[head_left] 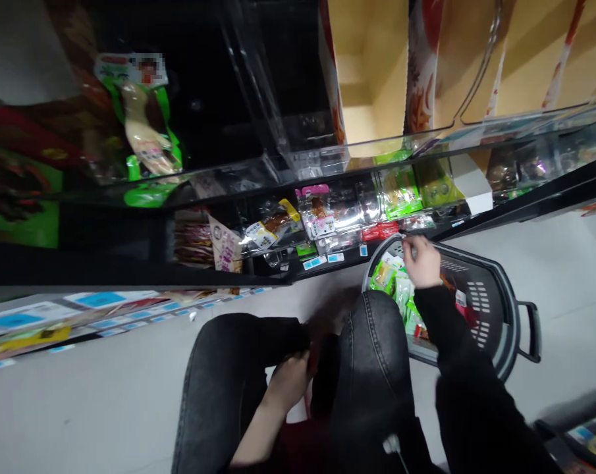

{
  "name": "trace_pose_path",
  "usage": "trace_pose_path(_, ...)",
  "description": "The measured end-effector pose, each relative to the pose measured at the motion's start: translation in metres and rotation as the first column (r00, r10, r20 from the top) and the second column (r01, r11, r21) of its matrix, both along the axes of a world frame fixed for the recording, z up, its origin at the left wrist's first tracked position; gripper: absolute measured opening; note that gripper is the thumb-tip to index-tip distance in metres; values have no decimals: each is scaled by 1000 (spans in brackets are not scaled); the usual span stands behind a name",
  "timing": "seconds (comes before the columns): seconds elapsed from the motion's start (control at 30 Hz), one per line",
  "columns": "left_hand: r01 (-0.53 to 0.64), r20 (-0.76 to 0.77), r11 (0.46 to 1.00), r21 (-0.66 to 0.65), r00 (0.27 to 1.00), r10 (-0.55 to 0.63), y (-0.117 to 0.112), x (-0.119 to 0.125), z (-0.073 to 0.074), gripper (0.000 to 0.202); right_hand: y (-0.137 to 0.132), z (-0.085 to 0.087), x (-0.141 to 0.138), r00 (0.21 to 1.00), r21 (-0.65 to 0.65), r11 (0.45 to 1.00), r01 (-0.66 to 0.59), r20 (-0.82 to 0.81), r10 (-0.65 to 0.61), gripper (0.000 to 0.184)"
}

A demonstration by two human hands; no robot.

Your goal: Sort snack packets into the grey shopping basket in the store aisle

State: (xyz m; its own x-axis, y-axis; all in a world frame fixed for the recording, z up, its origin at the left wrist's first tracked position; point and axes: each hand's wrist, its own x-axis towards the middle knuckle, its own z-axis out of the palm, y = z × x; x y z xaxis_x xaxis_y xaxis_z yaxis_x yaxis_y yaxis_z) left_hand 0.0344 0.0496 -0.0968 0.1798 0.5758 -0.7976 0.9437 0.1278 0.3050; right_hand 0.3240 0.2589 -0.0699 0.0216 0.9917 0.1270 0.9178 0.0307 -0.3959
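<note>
Left hand [290, 382] between knees; right hand [421, 261] in basket [500, 309], seemingly gripping packet.

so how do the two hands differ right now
The right hand is stretched out over the basket, among green packets; the left hand is tucked low between the knees. The right arm has a black sleeve; the left forearm is bare. What either holds is unclear.
</note>
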Motion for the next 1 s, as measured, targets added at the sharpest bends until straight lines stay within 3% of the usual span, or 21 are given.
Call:
trace_pose_path(0.13,56,-3,993,100,998,-56,-4,2,-2,34,-122,-7,-22,962,-124,981,-147,-249,112,31)
trace_pose_path(0.23,70,3,990,124,997,-71,-5,6,-6,32,-165,-9,-42,980,-150,982,-115,-180,88,51)
trace_pose_path(0.3,74,17,983,166,997,-78,-6,9,-8,33,-167,-11,-49,990,-188,980,-64,-139,38,53)
trace_pose_path(0.43,96,11,956,279,995,-103,-8,11,-1,30,-146,-16,-54,996,-311,950,25,-70,-49,53)
trace_pose_path(0.5,106,-14,940,323,994,-107,-11,8,10,25,-138,-16,-55,996,-372,927,44,-56,-70,54)
trace_pose_path(0.63,65,-55,888,456,997,-45,-33,-3,47,19,-134,-13,-59,996,-410,912,12,-78,-48,57)
trace_pose_path(0.67,30,-68,853,521,998,6,-43,-7,56,21,-135,-12,-61,996,-412,911,6,-80,-43,57)
trace_pose_path(0.73,-39,-109,730,682,982,154,-67,-15,69,33,-141,-8,-68,997,-416,909,3,-68,-35,59)
trace_pose_path(0.8,-73,-161,594,801,930,330,-92,-23,76,50,-153,-2,-79,999,-407,914,11,-27,-24,61)
trace_pose_path(0.83,-86,-182,561,823,896,404,-103,-27,77,58,-162,0,-85,1000,-393,919,10,5,-9,62)
trace_pose_path(0.9,-135,-204,579,804,852,482,-119,-34,76,69,-187,4,-98,996,-350,937,-11,80,41,65)
trace_pose_path(1.0,-194,-184,644,740,863,471,-124,-38,72,74,-228,6,-111,978,-266,960,-85,160,131,68)
